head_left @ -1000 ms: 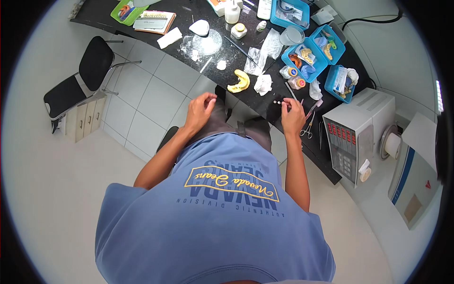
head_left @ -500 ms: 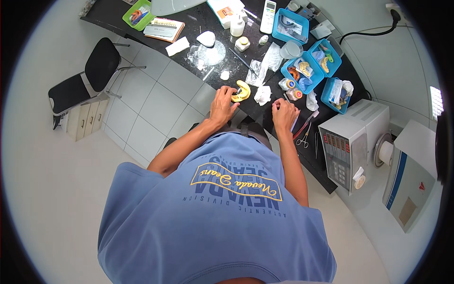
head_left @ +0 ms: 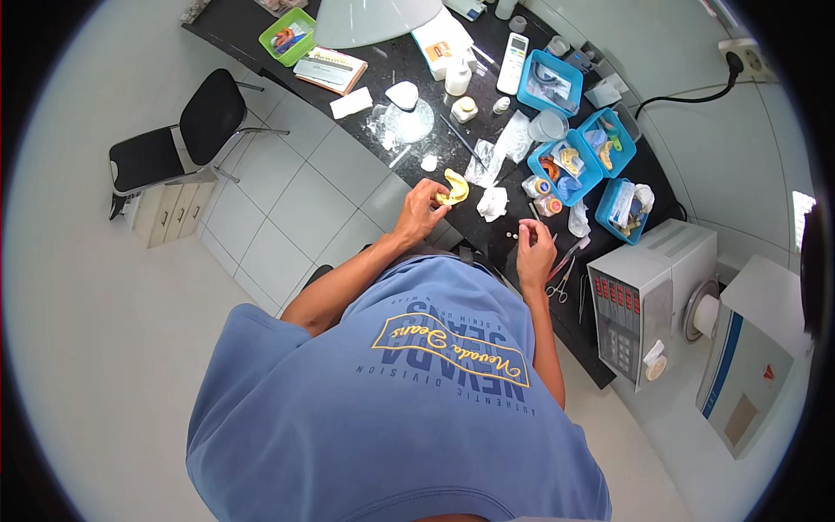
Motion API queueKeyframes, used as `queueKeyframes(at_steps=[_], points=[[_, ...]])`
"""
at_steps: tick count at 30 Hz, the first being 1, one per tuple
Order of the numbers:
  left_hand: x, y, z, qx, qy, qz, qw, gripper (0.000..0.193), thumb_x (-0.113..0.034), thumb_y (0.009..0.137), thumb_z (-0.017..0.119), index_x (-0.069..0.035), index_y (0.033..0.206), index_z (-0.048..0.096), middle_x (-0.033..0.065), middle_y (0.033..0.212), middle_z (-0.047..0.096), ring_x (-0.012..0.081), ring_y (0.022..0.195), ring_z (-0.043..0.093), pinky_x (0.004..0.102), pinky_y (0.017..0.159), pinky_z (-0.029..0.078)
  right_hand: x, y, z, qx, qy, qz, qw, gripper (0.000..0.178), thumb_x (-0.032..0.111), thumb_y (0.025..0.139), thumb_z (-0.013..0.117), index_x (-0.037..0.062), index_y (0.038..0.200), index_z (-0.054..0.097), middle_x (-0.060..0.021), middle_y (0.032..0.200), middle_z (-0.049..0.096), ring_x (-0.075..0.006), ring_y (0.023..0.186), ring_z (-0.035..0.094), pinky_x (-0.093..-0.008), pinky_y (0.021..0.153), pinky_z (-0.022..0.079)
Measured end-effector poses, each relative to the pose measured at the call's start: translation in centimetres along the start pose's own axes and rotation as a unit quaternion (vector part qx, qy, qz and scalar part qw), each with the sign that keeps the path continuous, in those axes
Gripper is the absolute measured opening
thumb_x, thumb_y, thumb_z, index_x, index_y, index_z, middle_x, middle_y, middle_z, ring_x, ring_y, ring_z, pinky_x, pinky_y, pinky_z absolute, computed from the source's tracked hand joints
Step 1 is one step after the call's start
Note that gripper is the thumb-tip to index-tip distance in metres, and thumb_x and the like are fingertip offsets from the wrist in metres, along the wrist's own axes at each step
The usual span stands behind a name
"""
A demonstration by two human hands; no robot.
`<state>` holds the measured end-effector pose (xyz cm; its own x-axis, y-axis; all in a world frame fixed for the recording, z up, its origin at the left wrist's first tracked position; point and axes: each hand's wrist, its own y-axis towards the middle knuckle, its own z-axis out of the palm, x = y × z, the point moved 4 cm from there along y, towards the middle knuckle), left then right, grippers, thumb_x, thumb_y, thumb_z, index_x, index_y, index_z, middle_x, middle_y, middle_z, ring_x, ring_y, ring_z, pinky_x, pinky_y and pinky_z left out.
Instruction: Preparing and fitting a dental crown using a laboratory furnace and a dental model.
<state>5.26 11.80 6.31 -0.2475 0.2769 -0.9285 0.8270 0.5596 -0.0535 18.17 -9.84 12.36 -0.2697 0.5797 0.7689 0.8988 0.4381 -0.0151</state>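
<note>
My left hand (head_left: 424,211) is closed on the near end of a yellow, horseshoe-shaped dental cast (head_left: 456,186) at the bench's front edge. Fingers and thumb cover part of that end. To the right, my right hand (head_left: 537,250) has its fingertips drawn together in a pinch; whatever they hold is too small to make out. Beside those fingertips lie a few tiny white pieces (head_left: 513,234) on the black bench top. A crumpled white tissue (head_left: 492,204) sits between my hands. Past the right hand are two small jars (head_left: 548,205) with coloured lids.
Blue baskets (head_left: 565,178) with casts and bags stand at the right back. Scissor-like forceps (head_left: 559,288) lie right of my right hand, near a grey furnace-like machine (head_left: 639,300). White powder (head_left: 407,122), a brush (head_left: 461,137) and bottles (head_left: 458,78) occupy the far bench (head_left: 487,235).
The whole view has shifted. My left hand has closed on the cast's near end and turned it a little. My right hand has drawn back slightly, and tiny white pieces now show beside it.
</note>
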Motion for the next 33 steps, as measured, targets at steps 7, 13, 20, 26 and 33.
queueKeyframes(at_steps=[7, 13, 20, 26, 33], points=[[-3.8, 1.5, -1.7, -0.007, -0.033, -0.030, 0.999, 0.027, -0.002, 0.076, 0.075, -0.001, 0.100, 0.064, 0.0072, 0.091, 0.058, 0.0126, 0.071, 0.057, 0.0265, 0.067, 0.052, 1.5, 1.1, -2.4, 0.026, 0.160, 0.089, 0.983, 0.013, 0.007, 0.091, 0.065, -0.0016, 0.100, 0.069, -0.0025, 0.086, 0.068, -0.0066, 0.076, 0.062, -0.0218, 0.069, 0.050], [-10.3, 2.4, -3.8, 0.060, -0.059, -0.030, 0.996, 0.025, -0.001, 0.078, 0.073, -0.002, 0.101, 0.064, 0.0029, 0.103, 0.057, 0.0076, 0.086, 0.059, 0.0214, 0.076, 0.051, 8.2, 3.0, -5.9, 0.069, 0.341, 0.066, 0.935, 0.012, 0.002, 0.089, 0.066, -0.0018, 0.101, 0.067, -0.0033, 0.090, 0.067, -0.0078, 0.080, 0.063, -0.0216, 0.075, 0.052], [-18.9, 2.0, -5.1, 0.118, -0.125, 0.027, 0.985, 0.030, 0.003, 0.079, 0.069, 0.000, 0.109, 0.062, 0.0044, 0.105, 0.060, 0.0099, 0.095, 0.060, 0.0241, 0.086, 0.050, 16.6, 5.0, -8.5, 0.125, 0.215, -0.094, 0.964, 0.008, 0.001, 0.085, 0.069, 0.0002, 0.092, 0.066, -0.0061, 0.090, 0.066, -0.0129, 0.081, 0.065, -0.0246, 0.076, 0.052], [-22.1, 1.4, -5.7, 0.104, -0.113, 0.046, 0.987, 0.030, 0.002, 0.078, 0.069, 0.002, 0.107, 0.065, 0.0061, 0.106, 0.063, 0.0108, 0.096, 0.061, 0.0254, 0.087, 0.050, 19.2, 5.1, -8.1, 0.148, 0.052, -0.224, 0.962, 0.010, 0.002, 0.079, 0.071, 0.0023, 0.089, 0.066, -0.0090, 0.088, 0.065, -0.0241, 0.080, 0.066, -0.0328, 0.071, 0.051], [-23.2, 0.9, -5.9, 0.072, -0.062, 0.067, 0.993, 0.041, 0.000, 0.075, 0.069, -0.003, 0.116, 0.067, 0.0074, 0.099, 0.064, 0.0135, 0.089, 0.062, 0.0257, 0.082, 0.050, 19.4, 4.8, -8.1, 0.134, 0.014, -0.234, 0.963, 0.012, 0.003, 0.078, 0.072, 0.0031, 0.088, 0.065, -0.0087, 0.084, 0.063, -0.0261, 0.079, 0.065, -0.0362, 0.069, 0.050]])
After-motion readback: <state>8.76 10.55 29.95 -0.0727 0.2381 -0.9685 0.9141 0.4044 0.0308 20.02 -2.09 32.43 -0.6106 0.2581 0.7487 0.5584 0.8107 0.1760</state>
